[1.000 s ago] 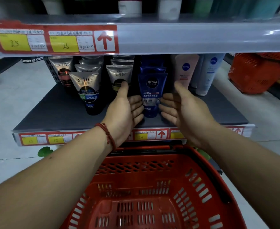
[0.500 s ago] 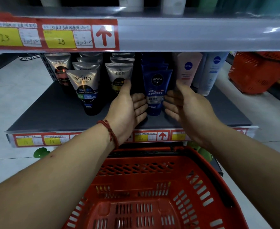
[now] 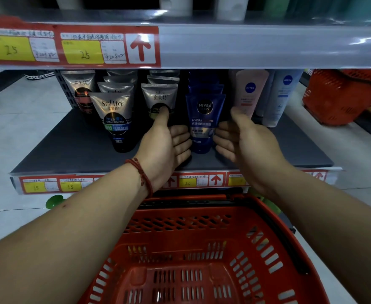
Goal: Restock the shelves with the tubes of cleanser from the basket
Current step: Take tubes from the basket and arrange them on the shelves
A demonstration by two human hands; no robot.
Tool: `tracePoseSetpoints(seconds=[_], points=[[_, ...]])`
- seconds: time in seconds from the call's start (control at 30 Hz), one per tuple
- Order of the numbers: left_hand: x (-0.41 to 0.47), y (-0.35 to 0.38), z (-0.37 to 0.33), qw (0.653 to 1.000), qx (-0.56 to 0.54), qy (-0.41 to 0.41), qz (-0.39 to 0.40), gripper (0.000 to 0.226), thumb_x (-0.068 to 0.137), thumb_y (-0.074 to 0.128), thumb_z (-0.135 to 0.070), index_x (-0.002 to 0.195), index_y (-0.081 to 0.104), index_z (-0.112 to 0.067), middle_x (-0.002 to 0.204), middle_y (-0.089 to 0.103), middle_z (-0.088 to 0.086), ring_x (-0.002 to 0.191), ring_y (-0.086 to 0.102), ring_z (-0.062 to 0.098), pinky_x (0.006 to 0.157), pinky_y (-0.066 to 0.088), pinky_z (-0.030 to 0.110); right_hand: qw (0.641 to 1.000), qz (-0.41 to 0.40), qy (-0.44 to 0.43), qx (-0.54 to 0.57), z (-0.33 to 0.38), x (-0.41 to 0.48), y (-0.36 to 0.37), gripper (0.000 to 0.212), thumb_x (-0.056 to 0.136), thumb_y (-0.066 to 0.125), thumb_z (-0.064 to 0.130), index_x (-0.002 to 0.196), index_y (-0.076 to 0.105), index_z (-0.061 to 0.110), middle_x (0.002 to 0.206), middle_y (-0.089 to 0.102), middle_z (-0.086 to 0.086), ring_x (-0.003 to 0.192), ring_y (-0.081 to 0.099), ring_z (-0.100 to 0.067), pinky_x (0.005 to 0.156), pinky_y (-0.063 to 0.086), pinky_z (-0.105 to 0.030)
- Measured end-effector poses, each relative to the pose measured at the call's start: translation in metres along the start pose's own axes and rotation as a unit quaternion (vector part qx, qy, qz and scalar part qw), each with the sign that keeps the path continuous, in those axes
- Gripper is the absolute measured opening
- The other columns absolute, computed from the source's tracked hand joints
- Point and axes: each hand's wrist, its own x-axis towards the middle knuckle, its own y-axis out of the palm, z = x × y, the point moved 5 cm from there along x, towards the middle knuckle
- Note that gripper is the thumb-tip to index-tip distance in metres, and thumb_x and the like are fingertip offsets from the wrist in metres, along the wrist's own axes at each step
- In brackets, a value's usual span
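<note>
A blue Nivea Men tube stands cap-down at the front of a row of blue tubes on the dark shelf. My left hand and my right hand flank it, palms facing each other, fingers apart and just beside its lower part; neither grips it. My left thumb covers part of a silver Softto tube. The red basket below my arms shows a bare bottom.
Silver Softto tubes fill rows to the left, pink and white Nivea tubes stand to the right. An upper shelf edge with price tags overhangs. Another red basket sits on the floor at right.
Both hands have shifted slightly forward around the blue tube and the view has moved closer to the shelf. The tube stays standing.
</note>
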Motion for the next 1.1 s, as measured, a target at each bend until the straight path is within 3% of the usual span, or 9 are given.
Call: tracePoseSetpoints(seconds=[0.1, 0.2, 0.3, 0.43, 0.53, 0.8, 0.87, 1.0, 1.1], points=[[-0.001, 0.000, 0.000, 1.000, -0.002, -0.003, 0.007, 0.080, 0.099, 0.029, -0.067, 0.140, 0.051, -0.002, 0.146, 0.053, 0.017, 0.130, 0.055, 0.025, 0.112, 0.041, 0.040, 1.000, 0.002, 0.000, 0.001, -0.002, 0.002, -0.002, 0.033, 0.100, 0.052, 0.044, 0.092, 0.068, 0.016, 0.093, 0.075, -0.004, 0.105, 0.072, -0.018, 0.098, 0.055, -0.034], [-0.003, 0.001, 0.000, 1.000, -0.008, -0.005, 0.009, 0.082, 0.099, 0.028, -0.067, 0.144, 0.046, -0.001, 0.147, 0.051, 0.018, 0.132, 0.054, 0.027, 0.115, 0.039, 0.041, 1.000, -0.003, -0.002, 0.002, -0.002, 0.003, -0.002, 0.041, 0.100, 0.053, 0.044, 0.102, 0.068, 0.006, 0.108, 0.074, -0.012, 0.106, 0.071, -0.018, 0.098, 0.055, -0.035], [-0.004, 0.002, 0.000, 1.000, -0.012, -0.009, 0.011, 0.083, 0.098, 0.029, -0.067, 0.144, 0.047, -0.001, 0.147, 0.051, 0.018, 0.132, 0.054, 0.027, 0.114, 0.040, 0.041, 1.000, -0.001, -0.001, -0.001, -0.002, 0.003, -0.001, 0.032, 0.100, 0.053, 0.045, 0.098, 0.068, 0.016, 0.098, 0.075, -0.008, 0.098, 0.071, -0.015, 0.098, 0.055, -0.035], [-0.004, 0.002, 0.001, 1.000, -0.017, -0.008, 0.012, 0.082, 0.098, 0.030, -0.067, 0.144, 0.048, -0.001, 0.147, 0.052, 0.018, 0.132, 0.054, 0.026, 0.114, 0.040, 0.041, 1.000, -0.005, 0.000, -0.002, -0.001, 0.003, -0.002, 0.047, 0.100, 0.053, 0.043, 0.114, 0.064, 0.000, 0.110, 0.072, -0.015, 0.112, 0.068, -0.025, 0.103, 0.051, -0.041], [-0.005, 0.003, 0.002, 1.000, -0.016, -0.007, 0.010, 0.082, 0.098, 0.029, -0.067, 0.144, 0.047, -0.002, 0.147, 0.052, 0.017, 0.133, 0.054, 0.026, 0.115, 0.039, 0.041, 1.000, 0.012, 0.005, 0.003, -0.001, 0.001, 0.000, 0.031, 0.100, 0.054, 0.043, 0.099, 0.069, 0.016, 0.093, 0.077, -0.001, 0.101, 0.071, -0.013, 0.099, 0.054, -0.032], [-0.012, 0.001, 0.005, 1.000, -0.009, -0.011, -0.003, 0.081, 0.098, 0.028, -0.067, 0.144, 0.049, -0.003, 0.146, 0.053, 0.017, 0.130, 0.056, 0.027, 0.113, 0.041, 0.041, 1.000, 0.022, 0.006, 0.005, 0.001, 0.001, -0.003, 0.028, 0.101, 0.052, 0.044, 0.096, 0.064, 0.019, 0.104, 0.071, -0.002, 0.108, 0.068, -0.014, 0.099, 0.053, -0.030], [-0.019, 0.000, 0.005, 1.000, 0.005, -0.005, -0.008, 0.073, 0.100, 0.033, -0.061, 0.141, 0.051, -0.004, 0.141, 0.057, 0.015, 0.127, 0.058, 0.027, 0.111, 0.043, 0.041, 1.000, 0.023, 0.005, 0.009, 0.001, -0.002, -0.004, 0.028, 0.102, 0.051, 0.042, 0.099, 0.064, 0.017, 0.107, 0.071, -0.003, 0.106, 0.069, -0.014, 0.098, 0.053, -0.029], [-0.040, 0.000, 0.000, 0.995, 0.075, 0.052, -0.042, 0.030, 0.100, 0.055, -0.031, 0.121, 0.065, -0.010, 0.123, 0.071, 0.013, 0.113, 0.068, 0.025, 0.104, 0.051, 0.041, 1.000, 0.022, -0.015, -0.017, 0.006, -0.009, -0.012, 0.025, 0.101, 0.053, 0.039, 0.101, 0.066, 0.018, 0.109, 0.073, 0.001, 0.104, 0.069, -0.012, 0.098, 0.054, -0.031], [-0.055, 0.011, 0.001, 0.988, 0.123, 0.084, -0.049, 0.023, 0.098, 0.060, -0.014, 0.120, 0.066, -0.012, 0.113, 0.074, 0.012, 0.106, 0.072, 0.022, 0.100, 0.054, 0.039, 0.991, -0.022, -0.072, -0.111, 0.009, -0.009, -0.031, 0.017, 0.098, 0.062, 0.028, 0.109, 0.071, 0.020, 0.116, 0.072, 0.000, 0.110, 0.067, -0.014, 0.103, 0.052, -0.037]])
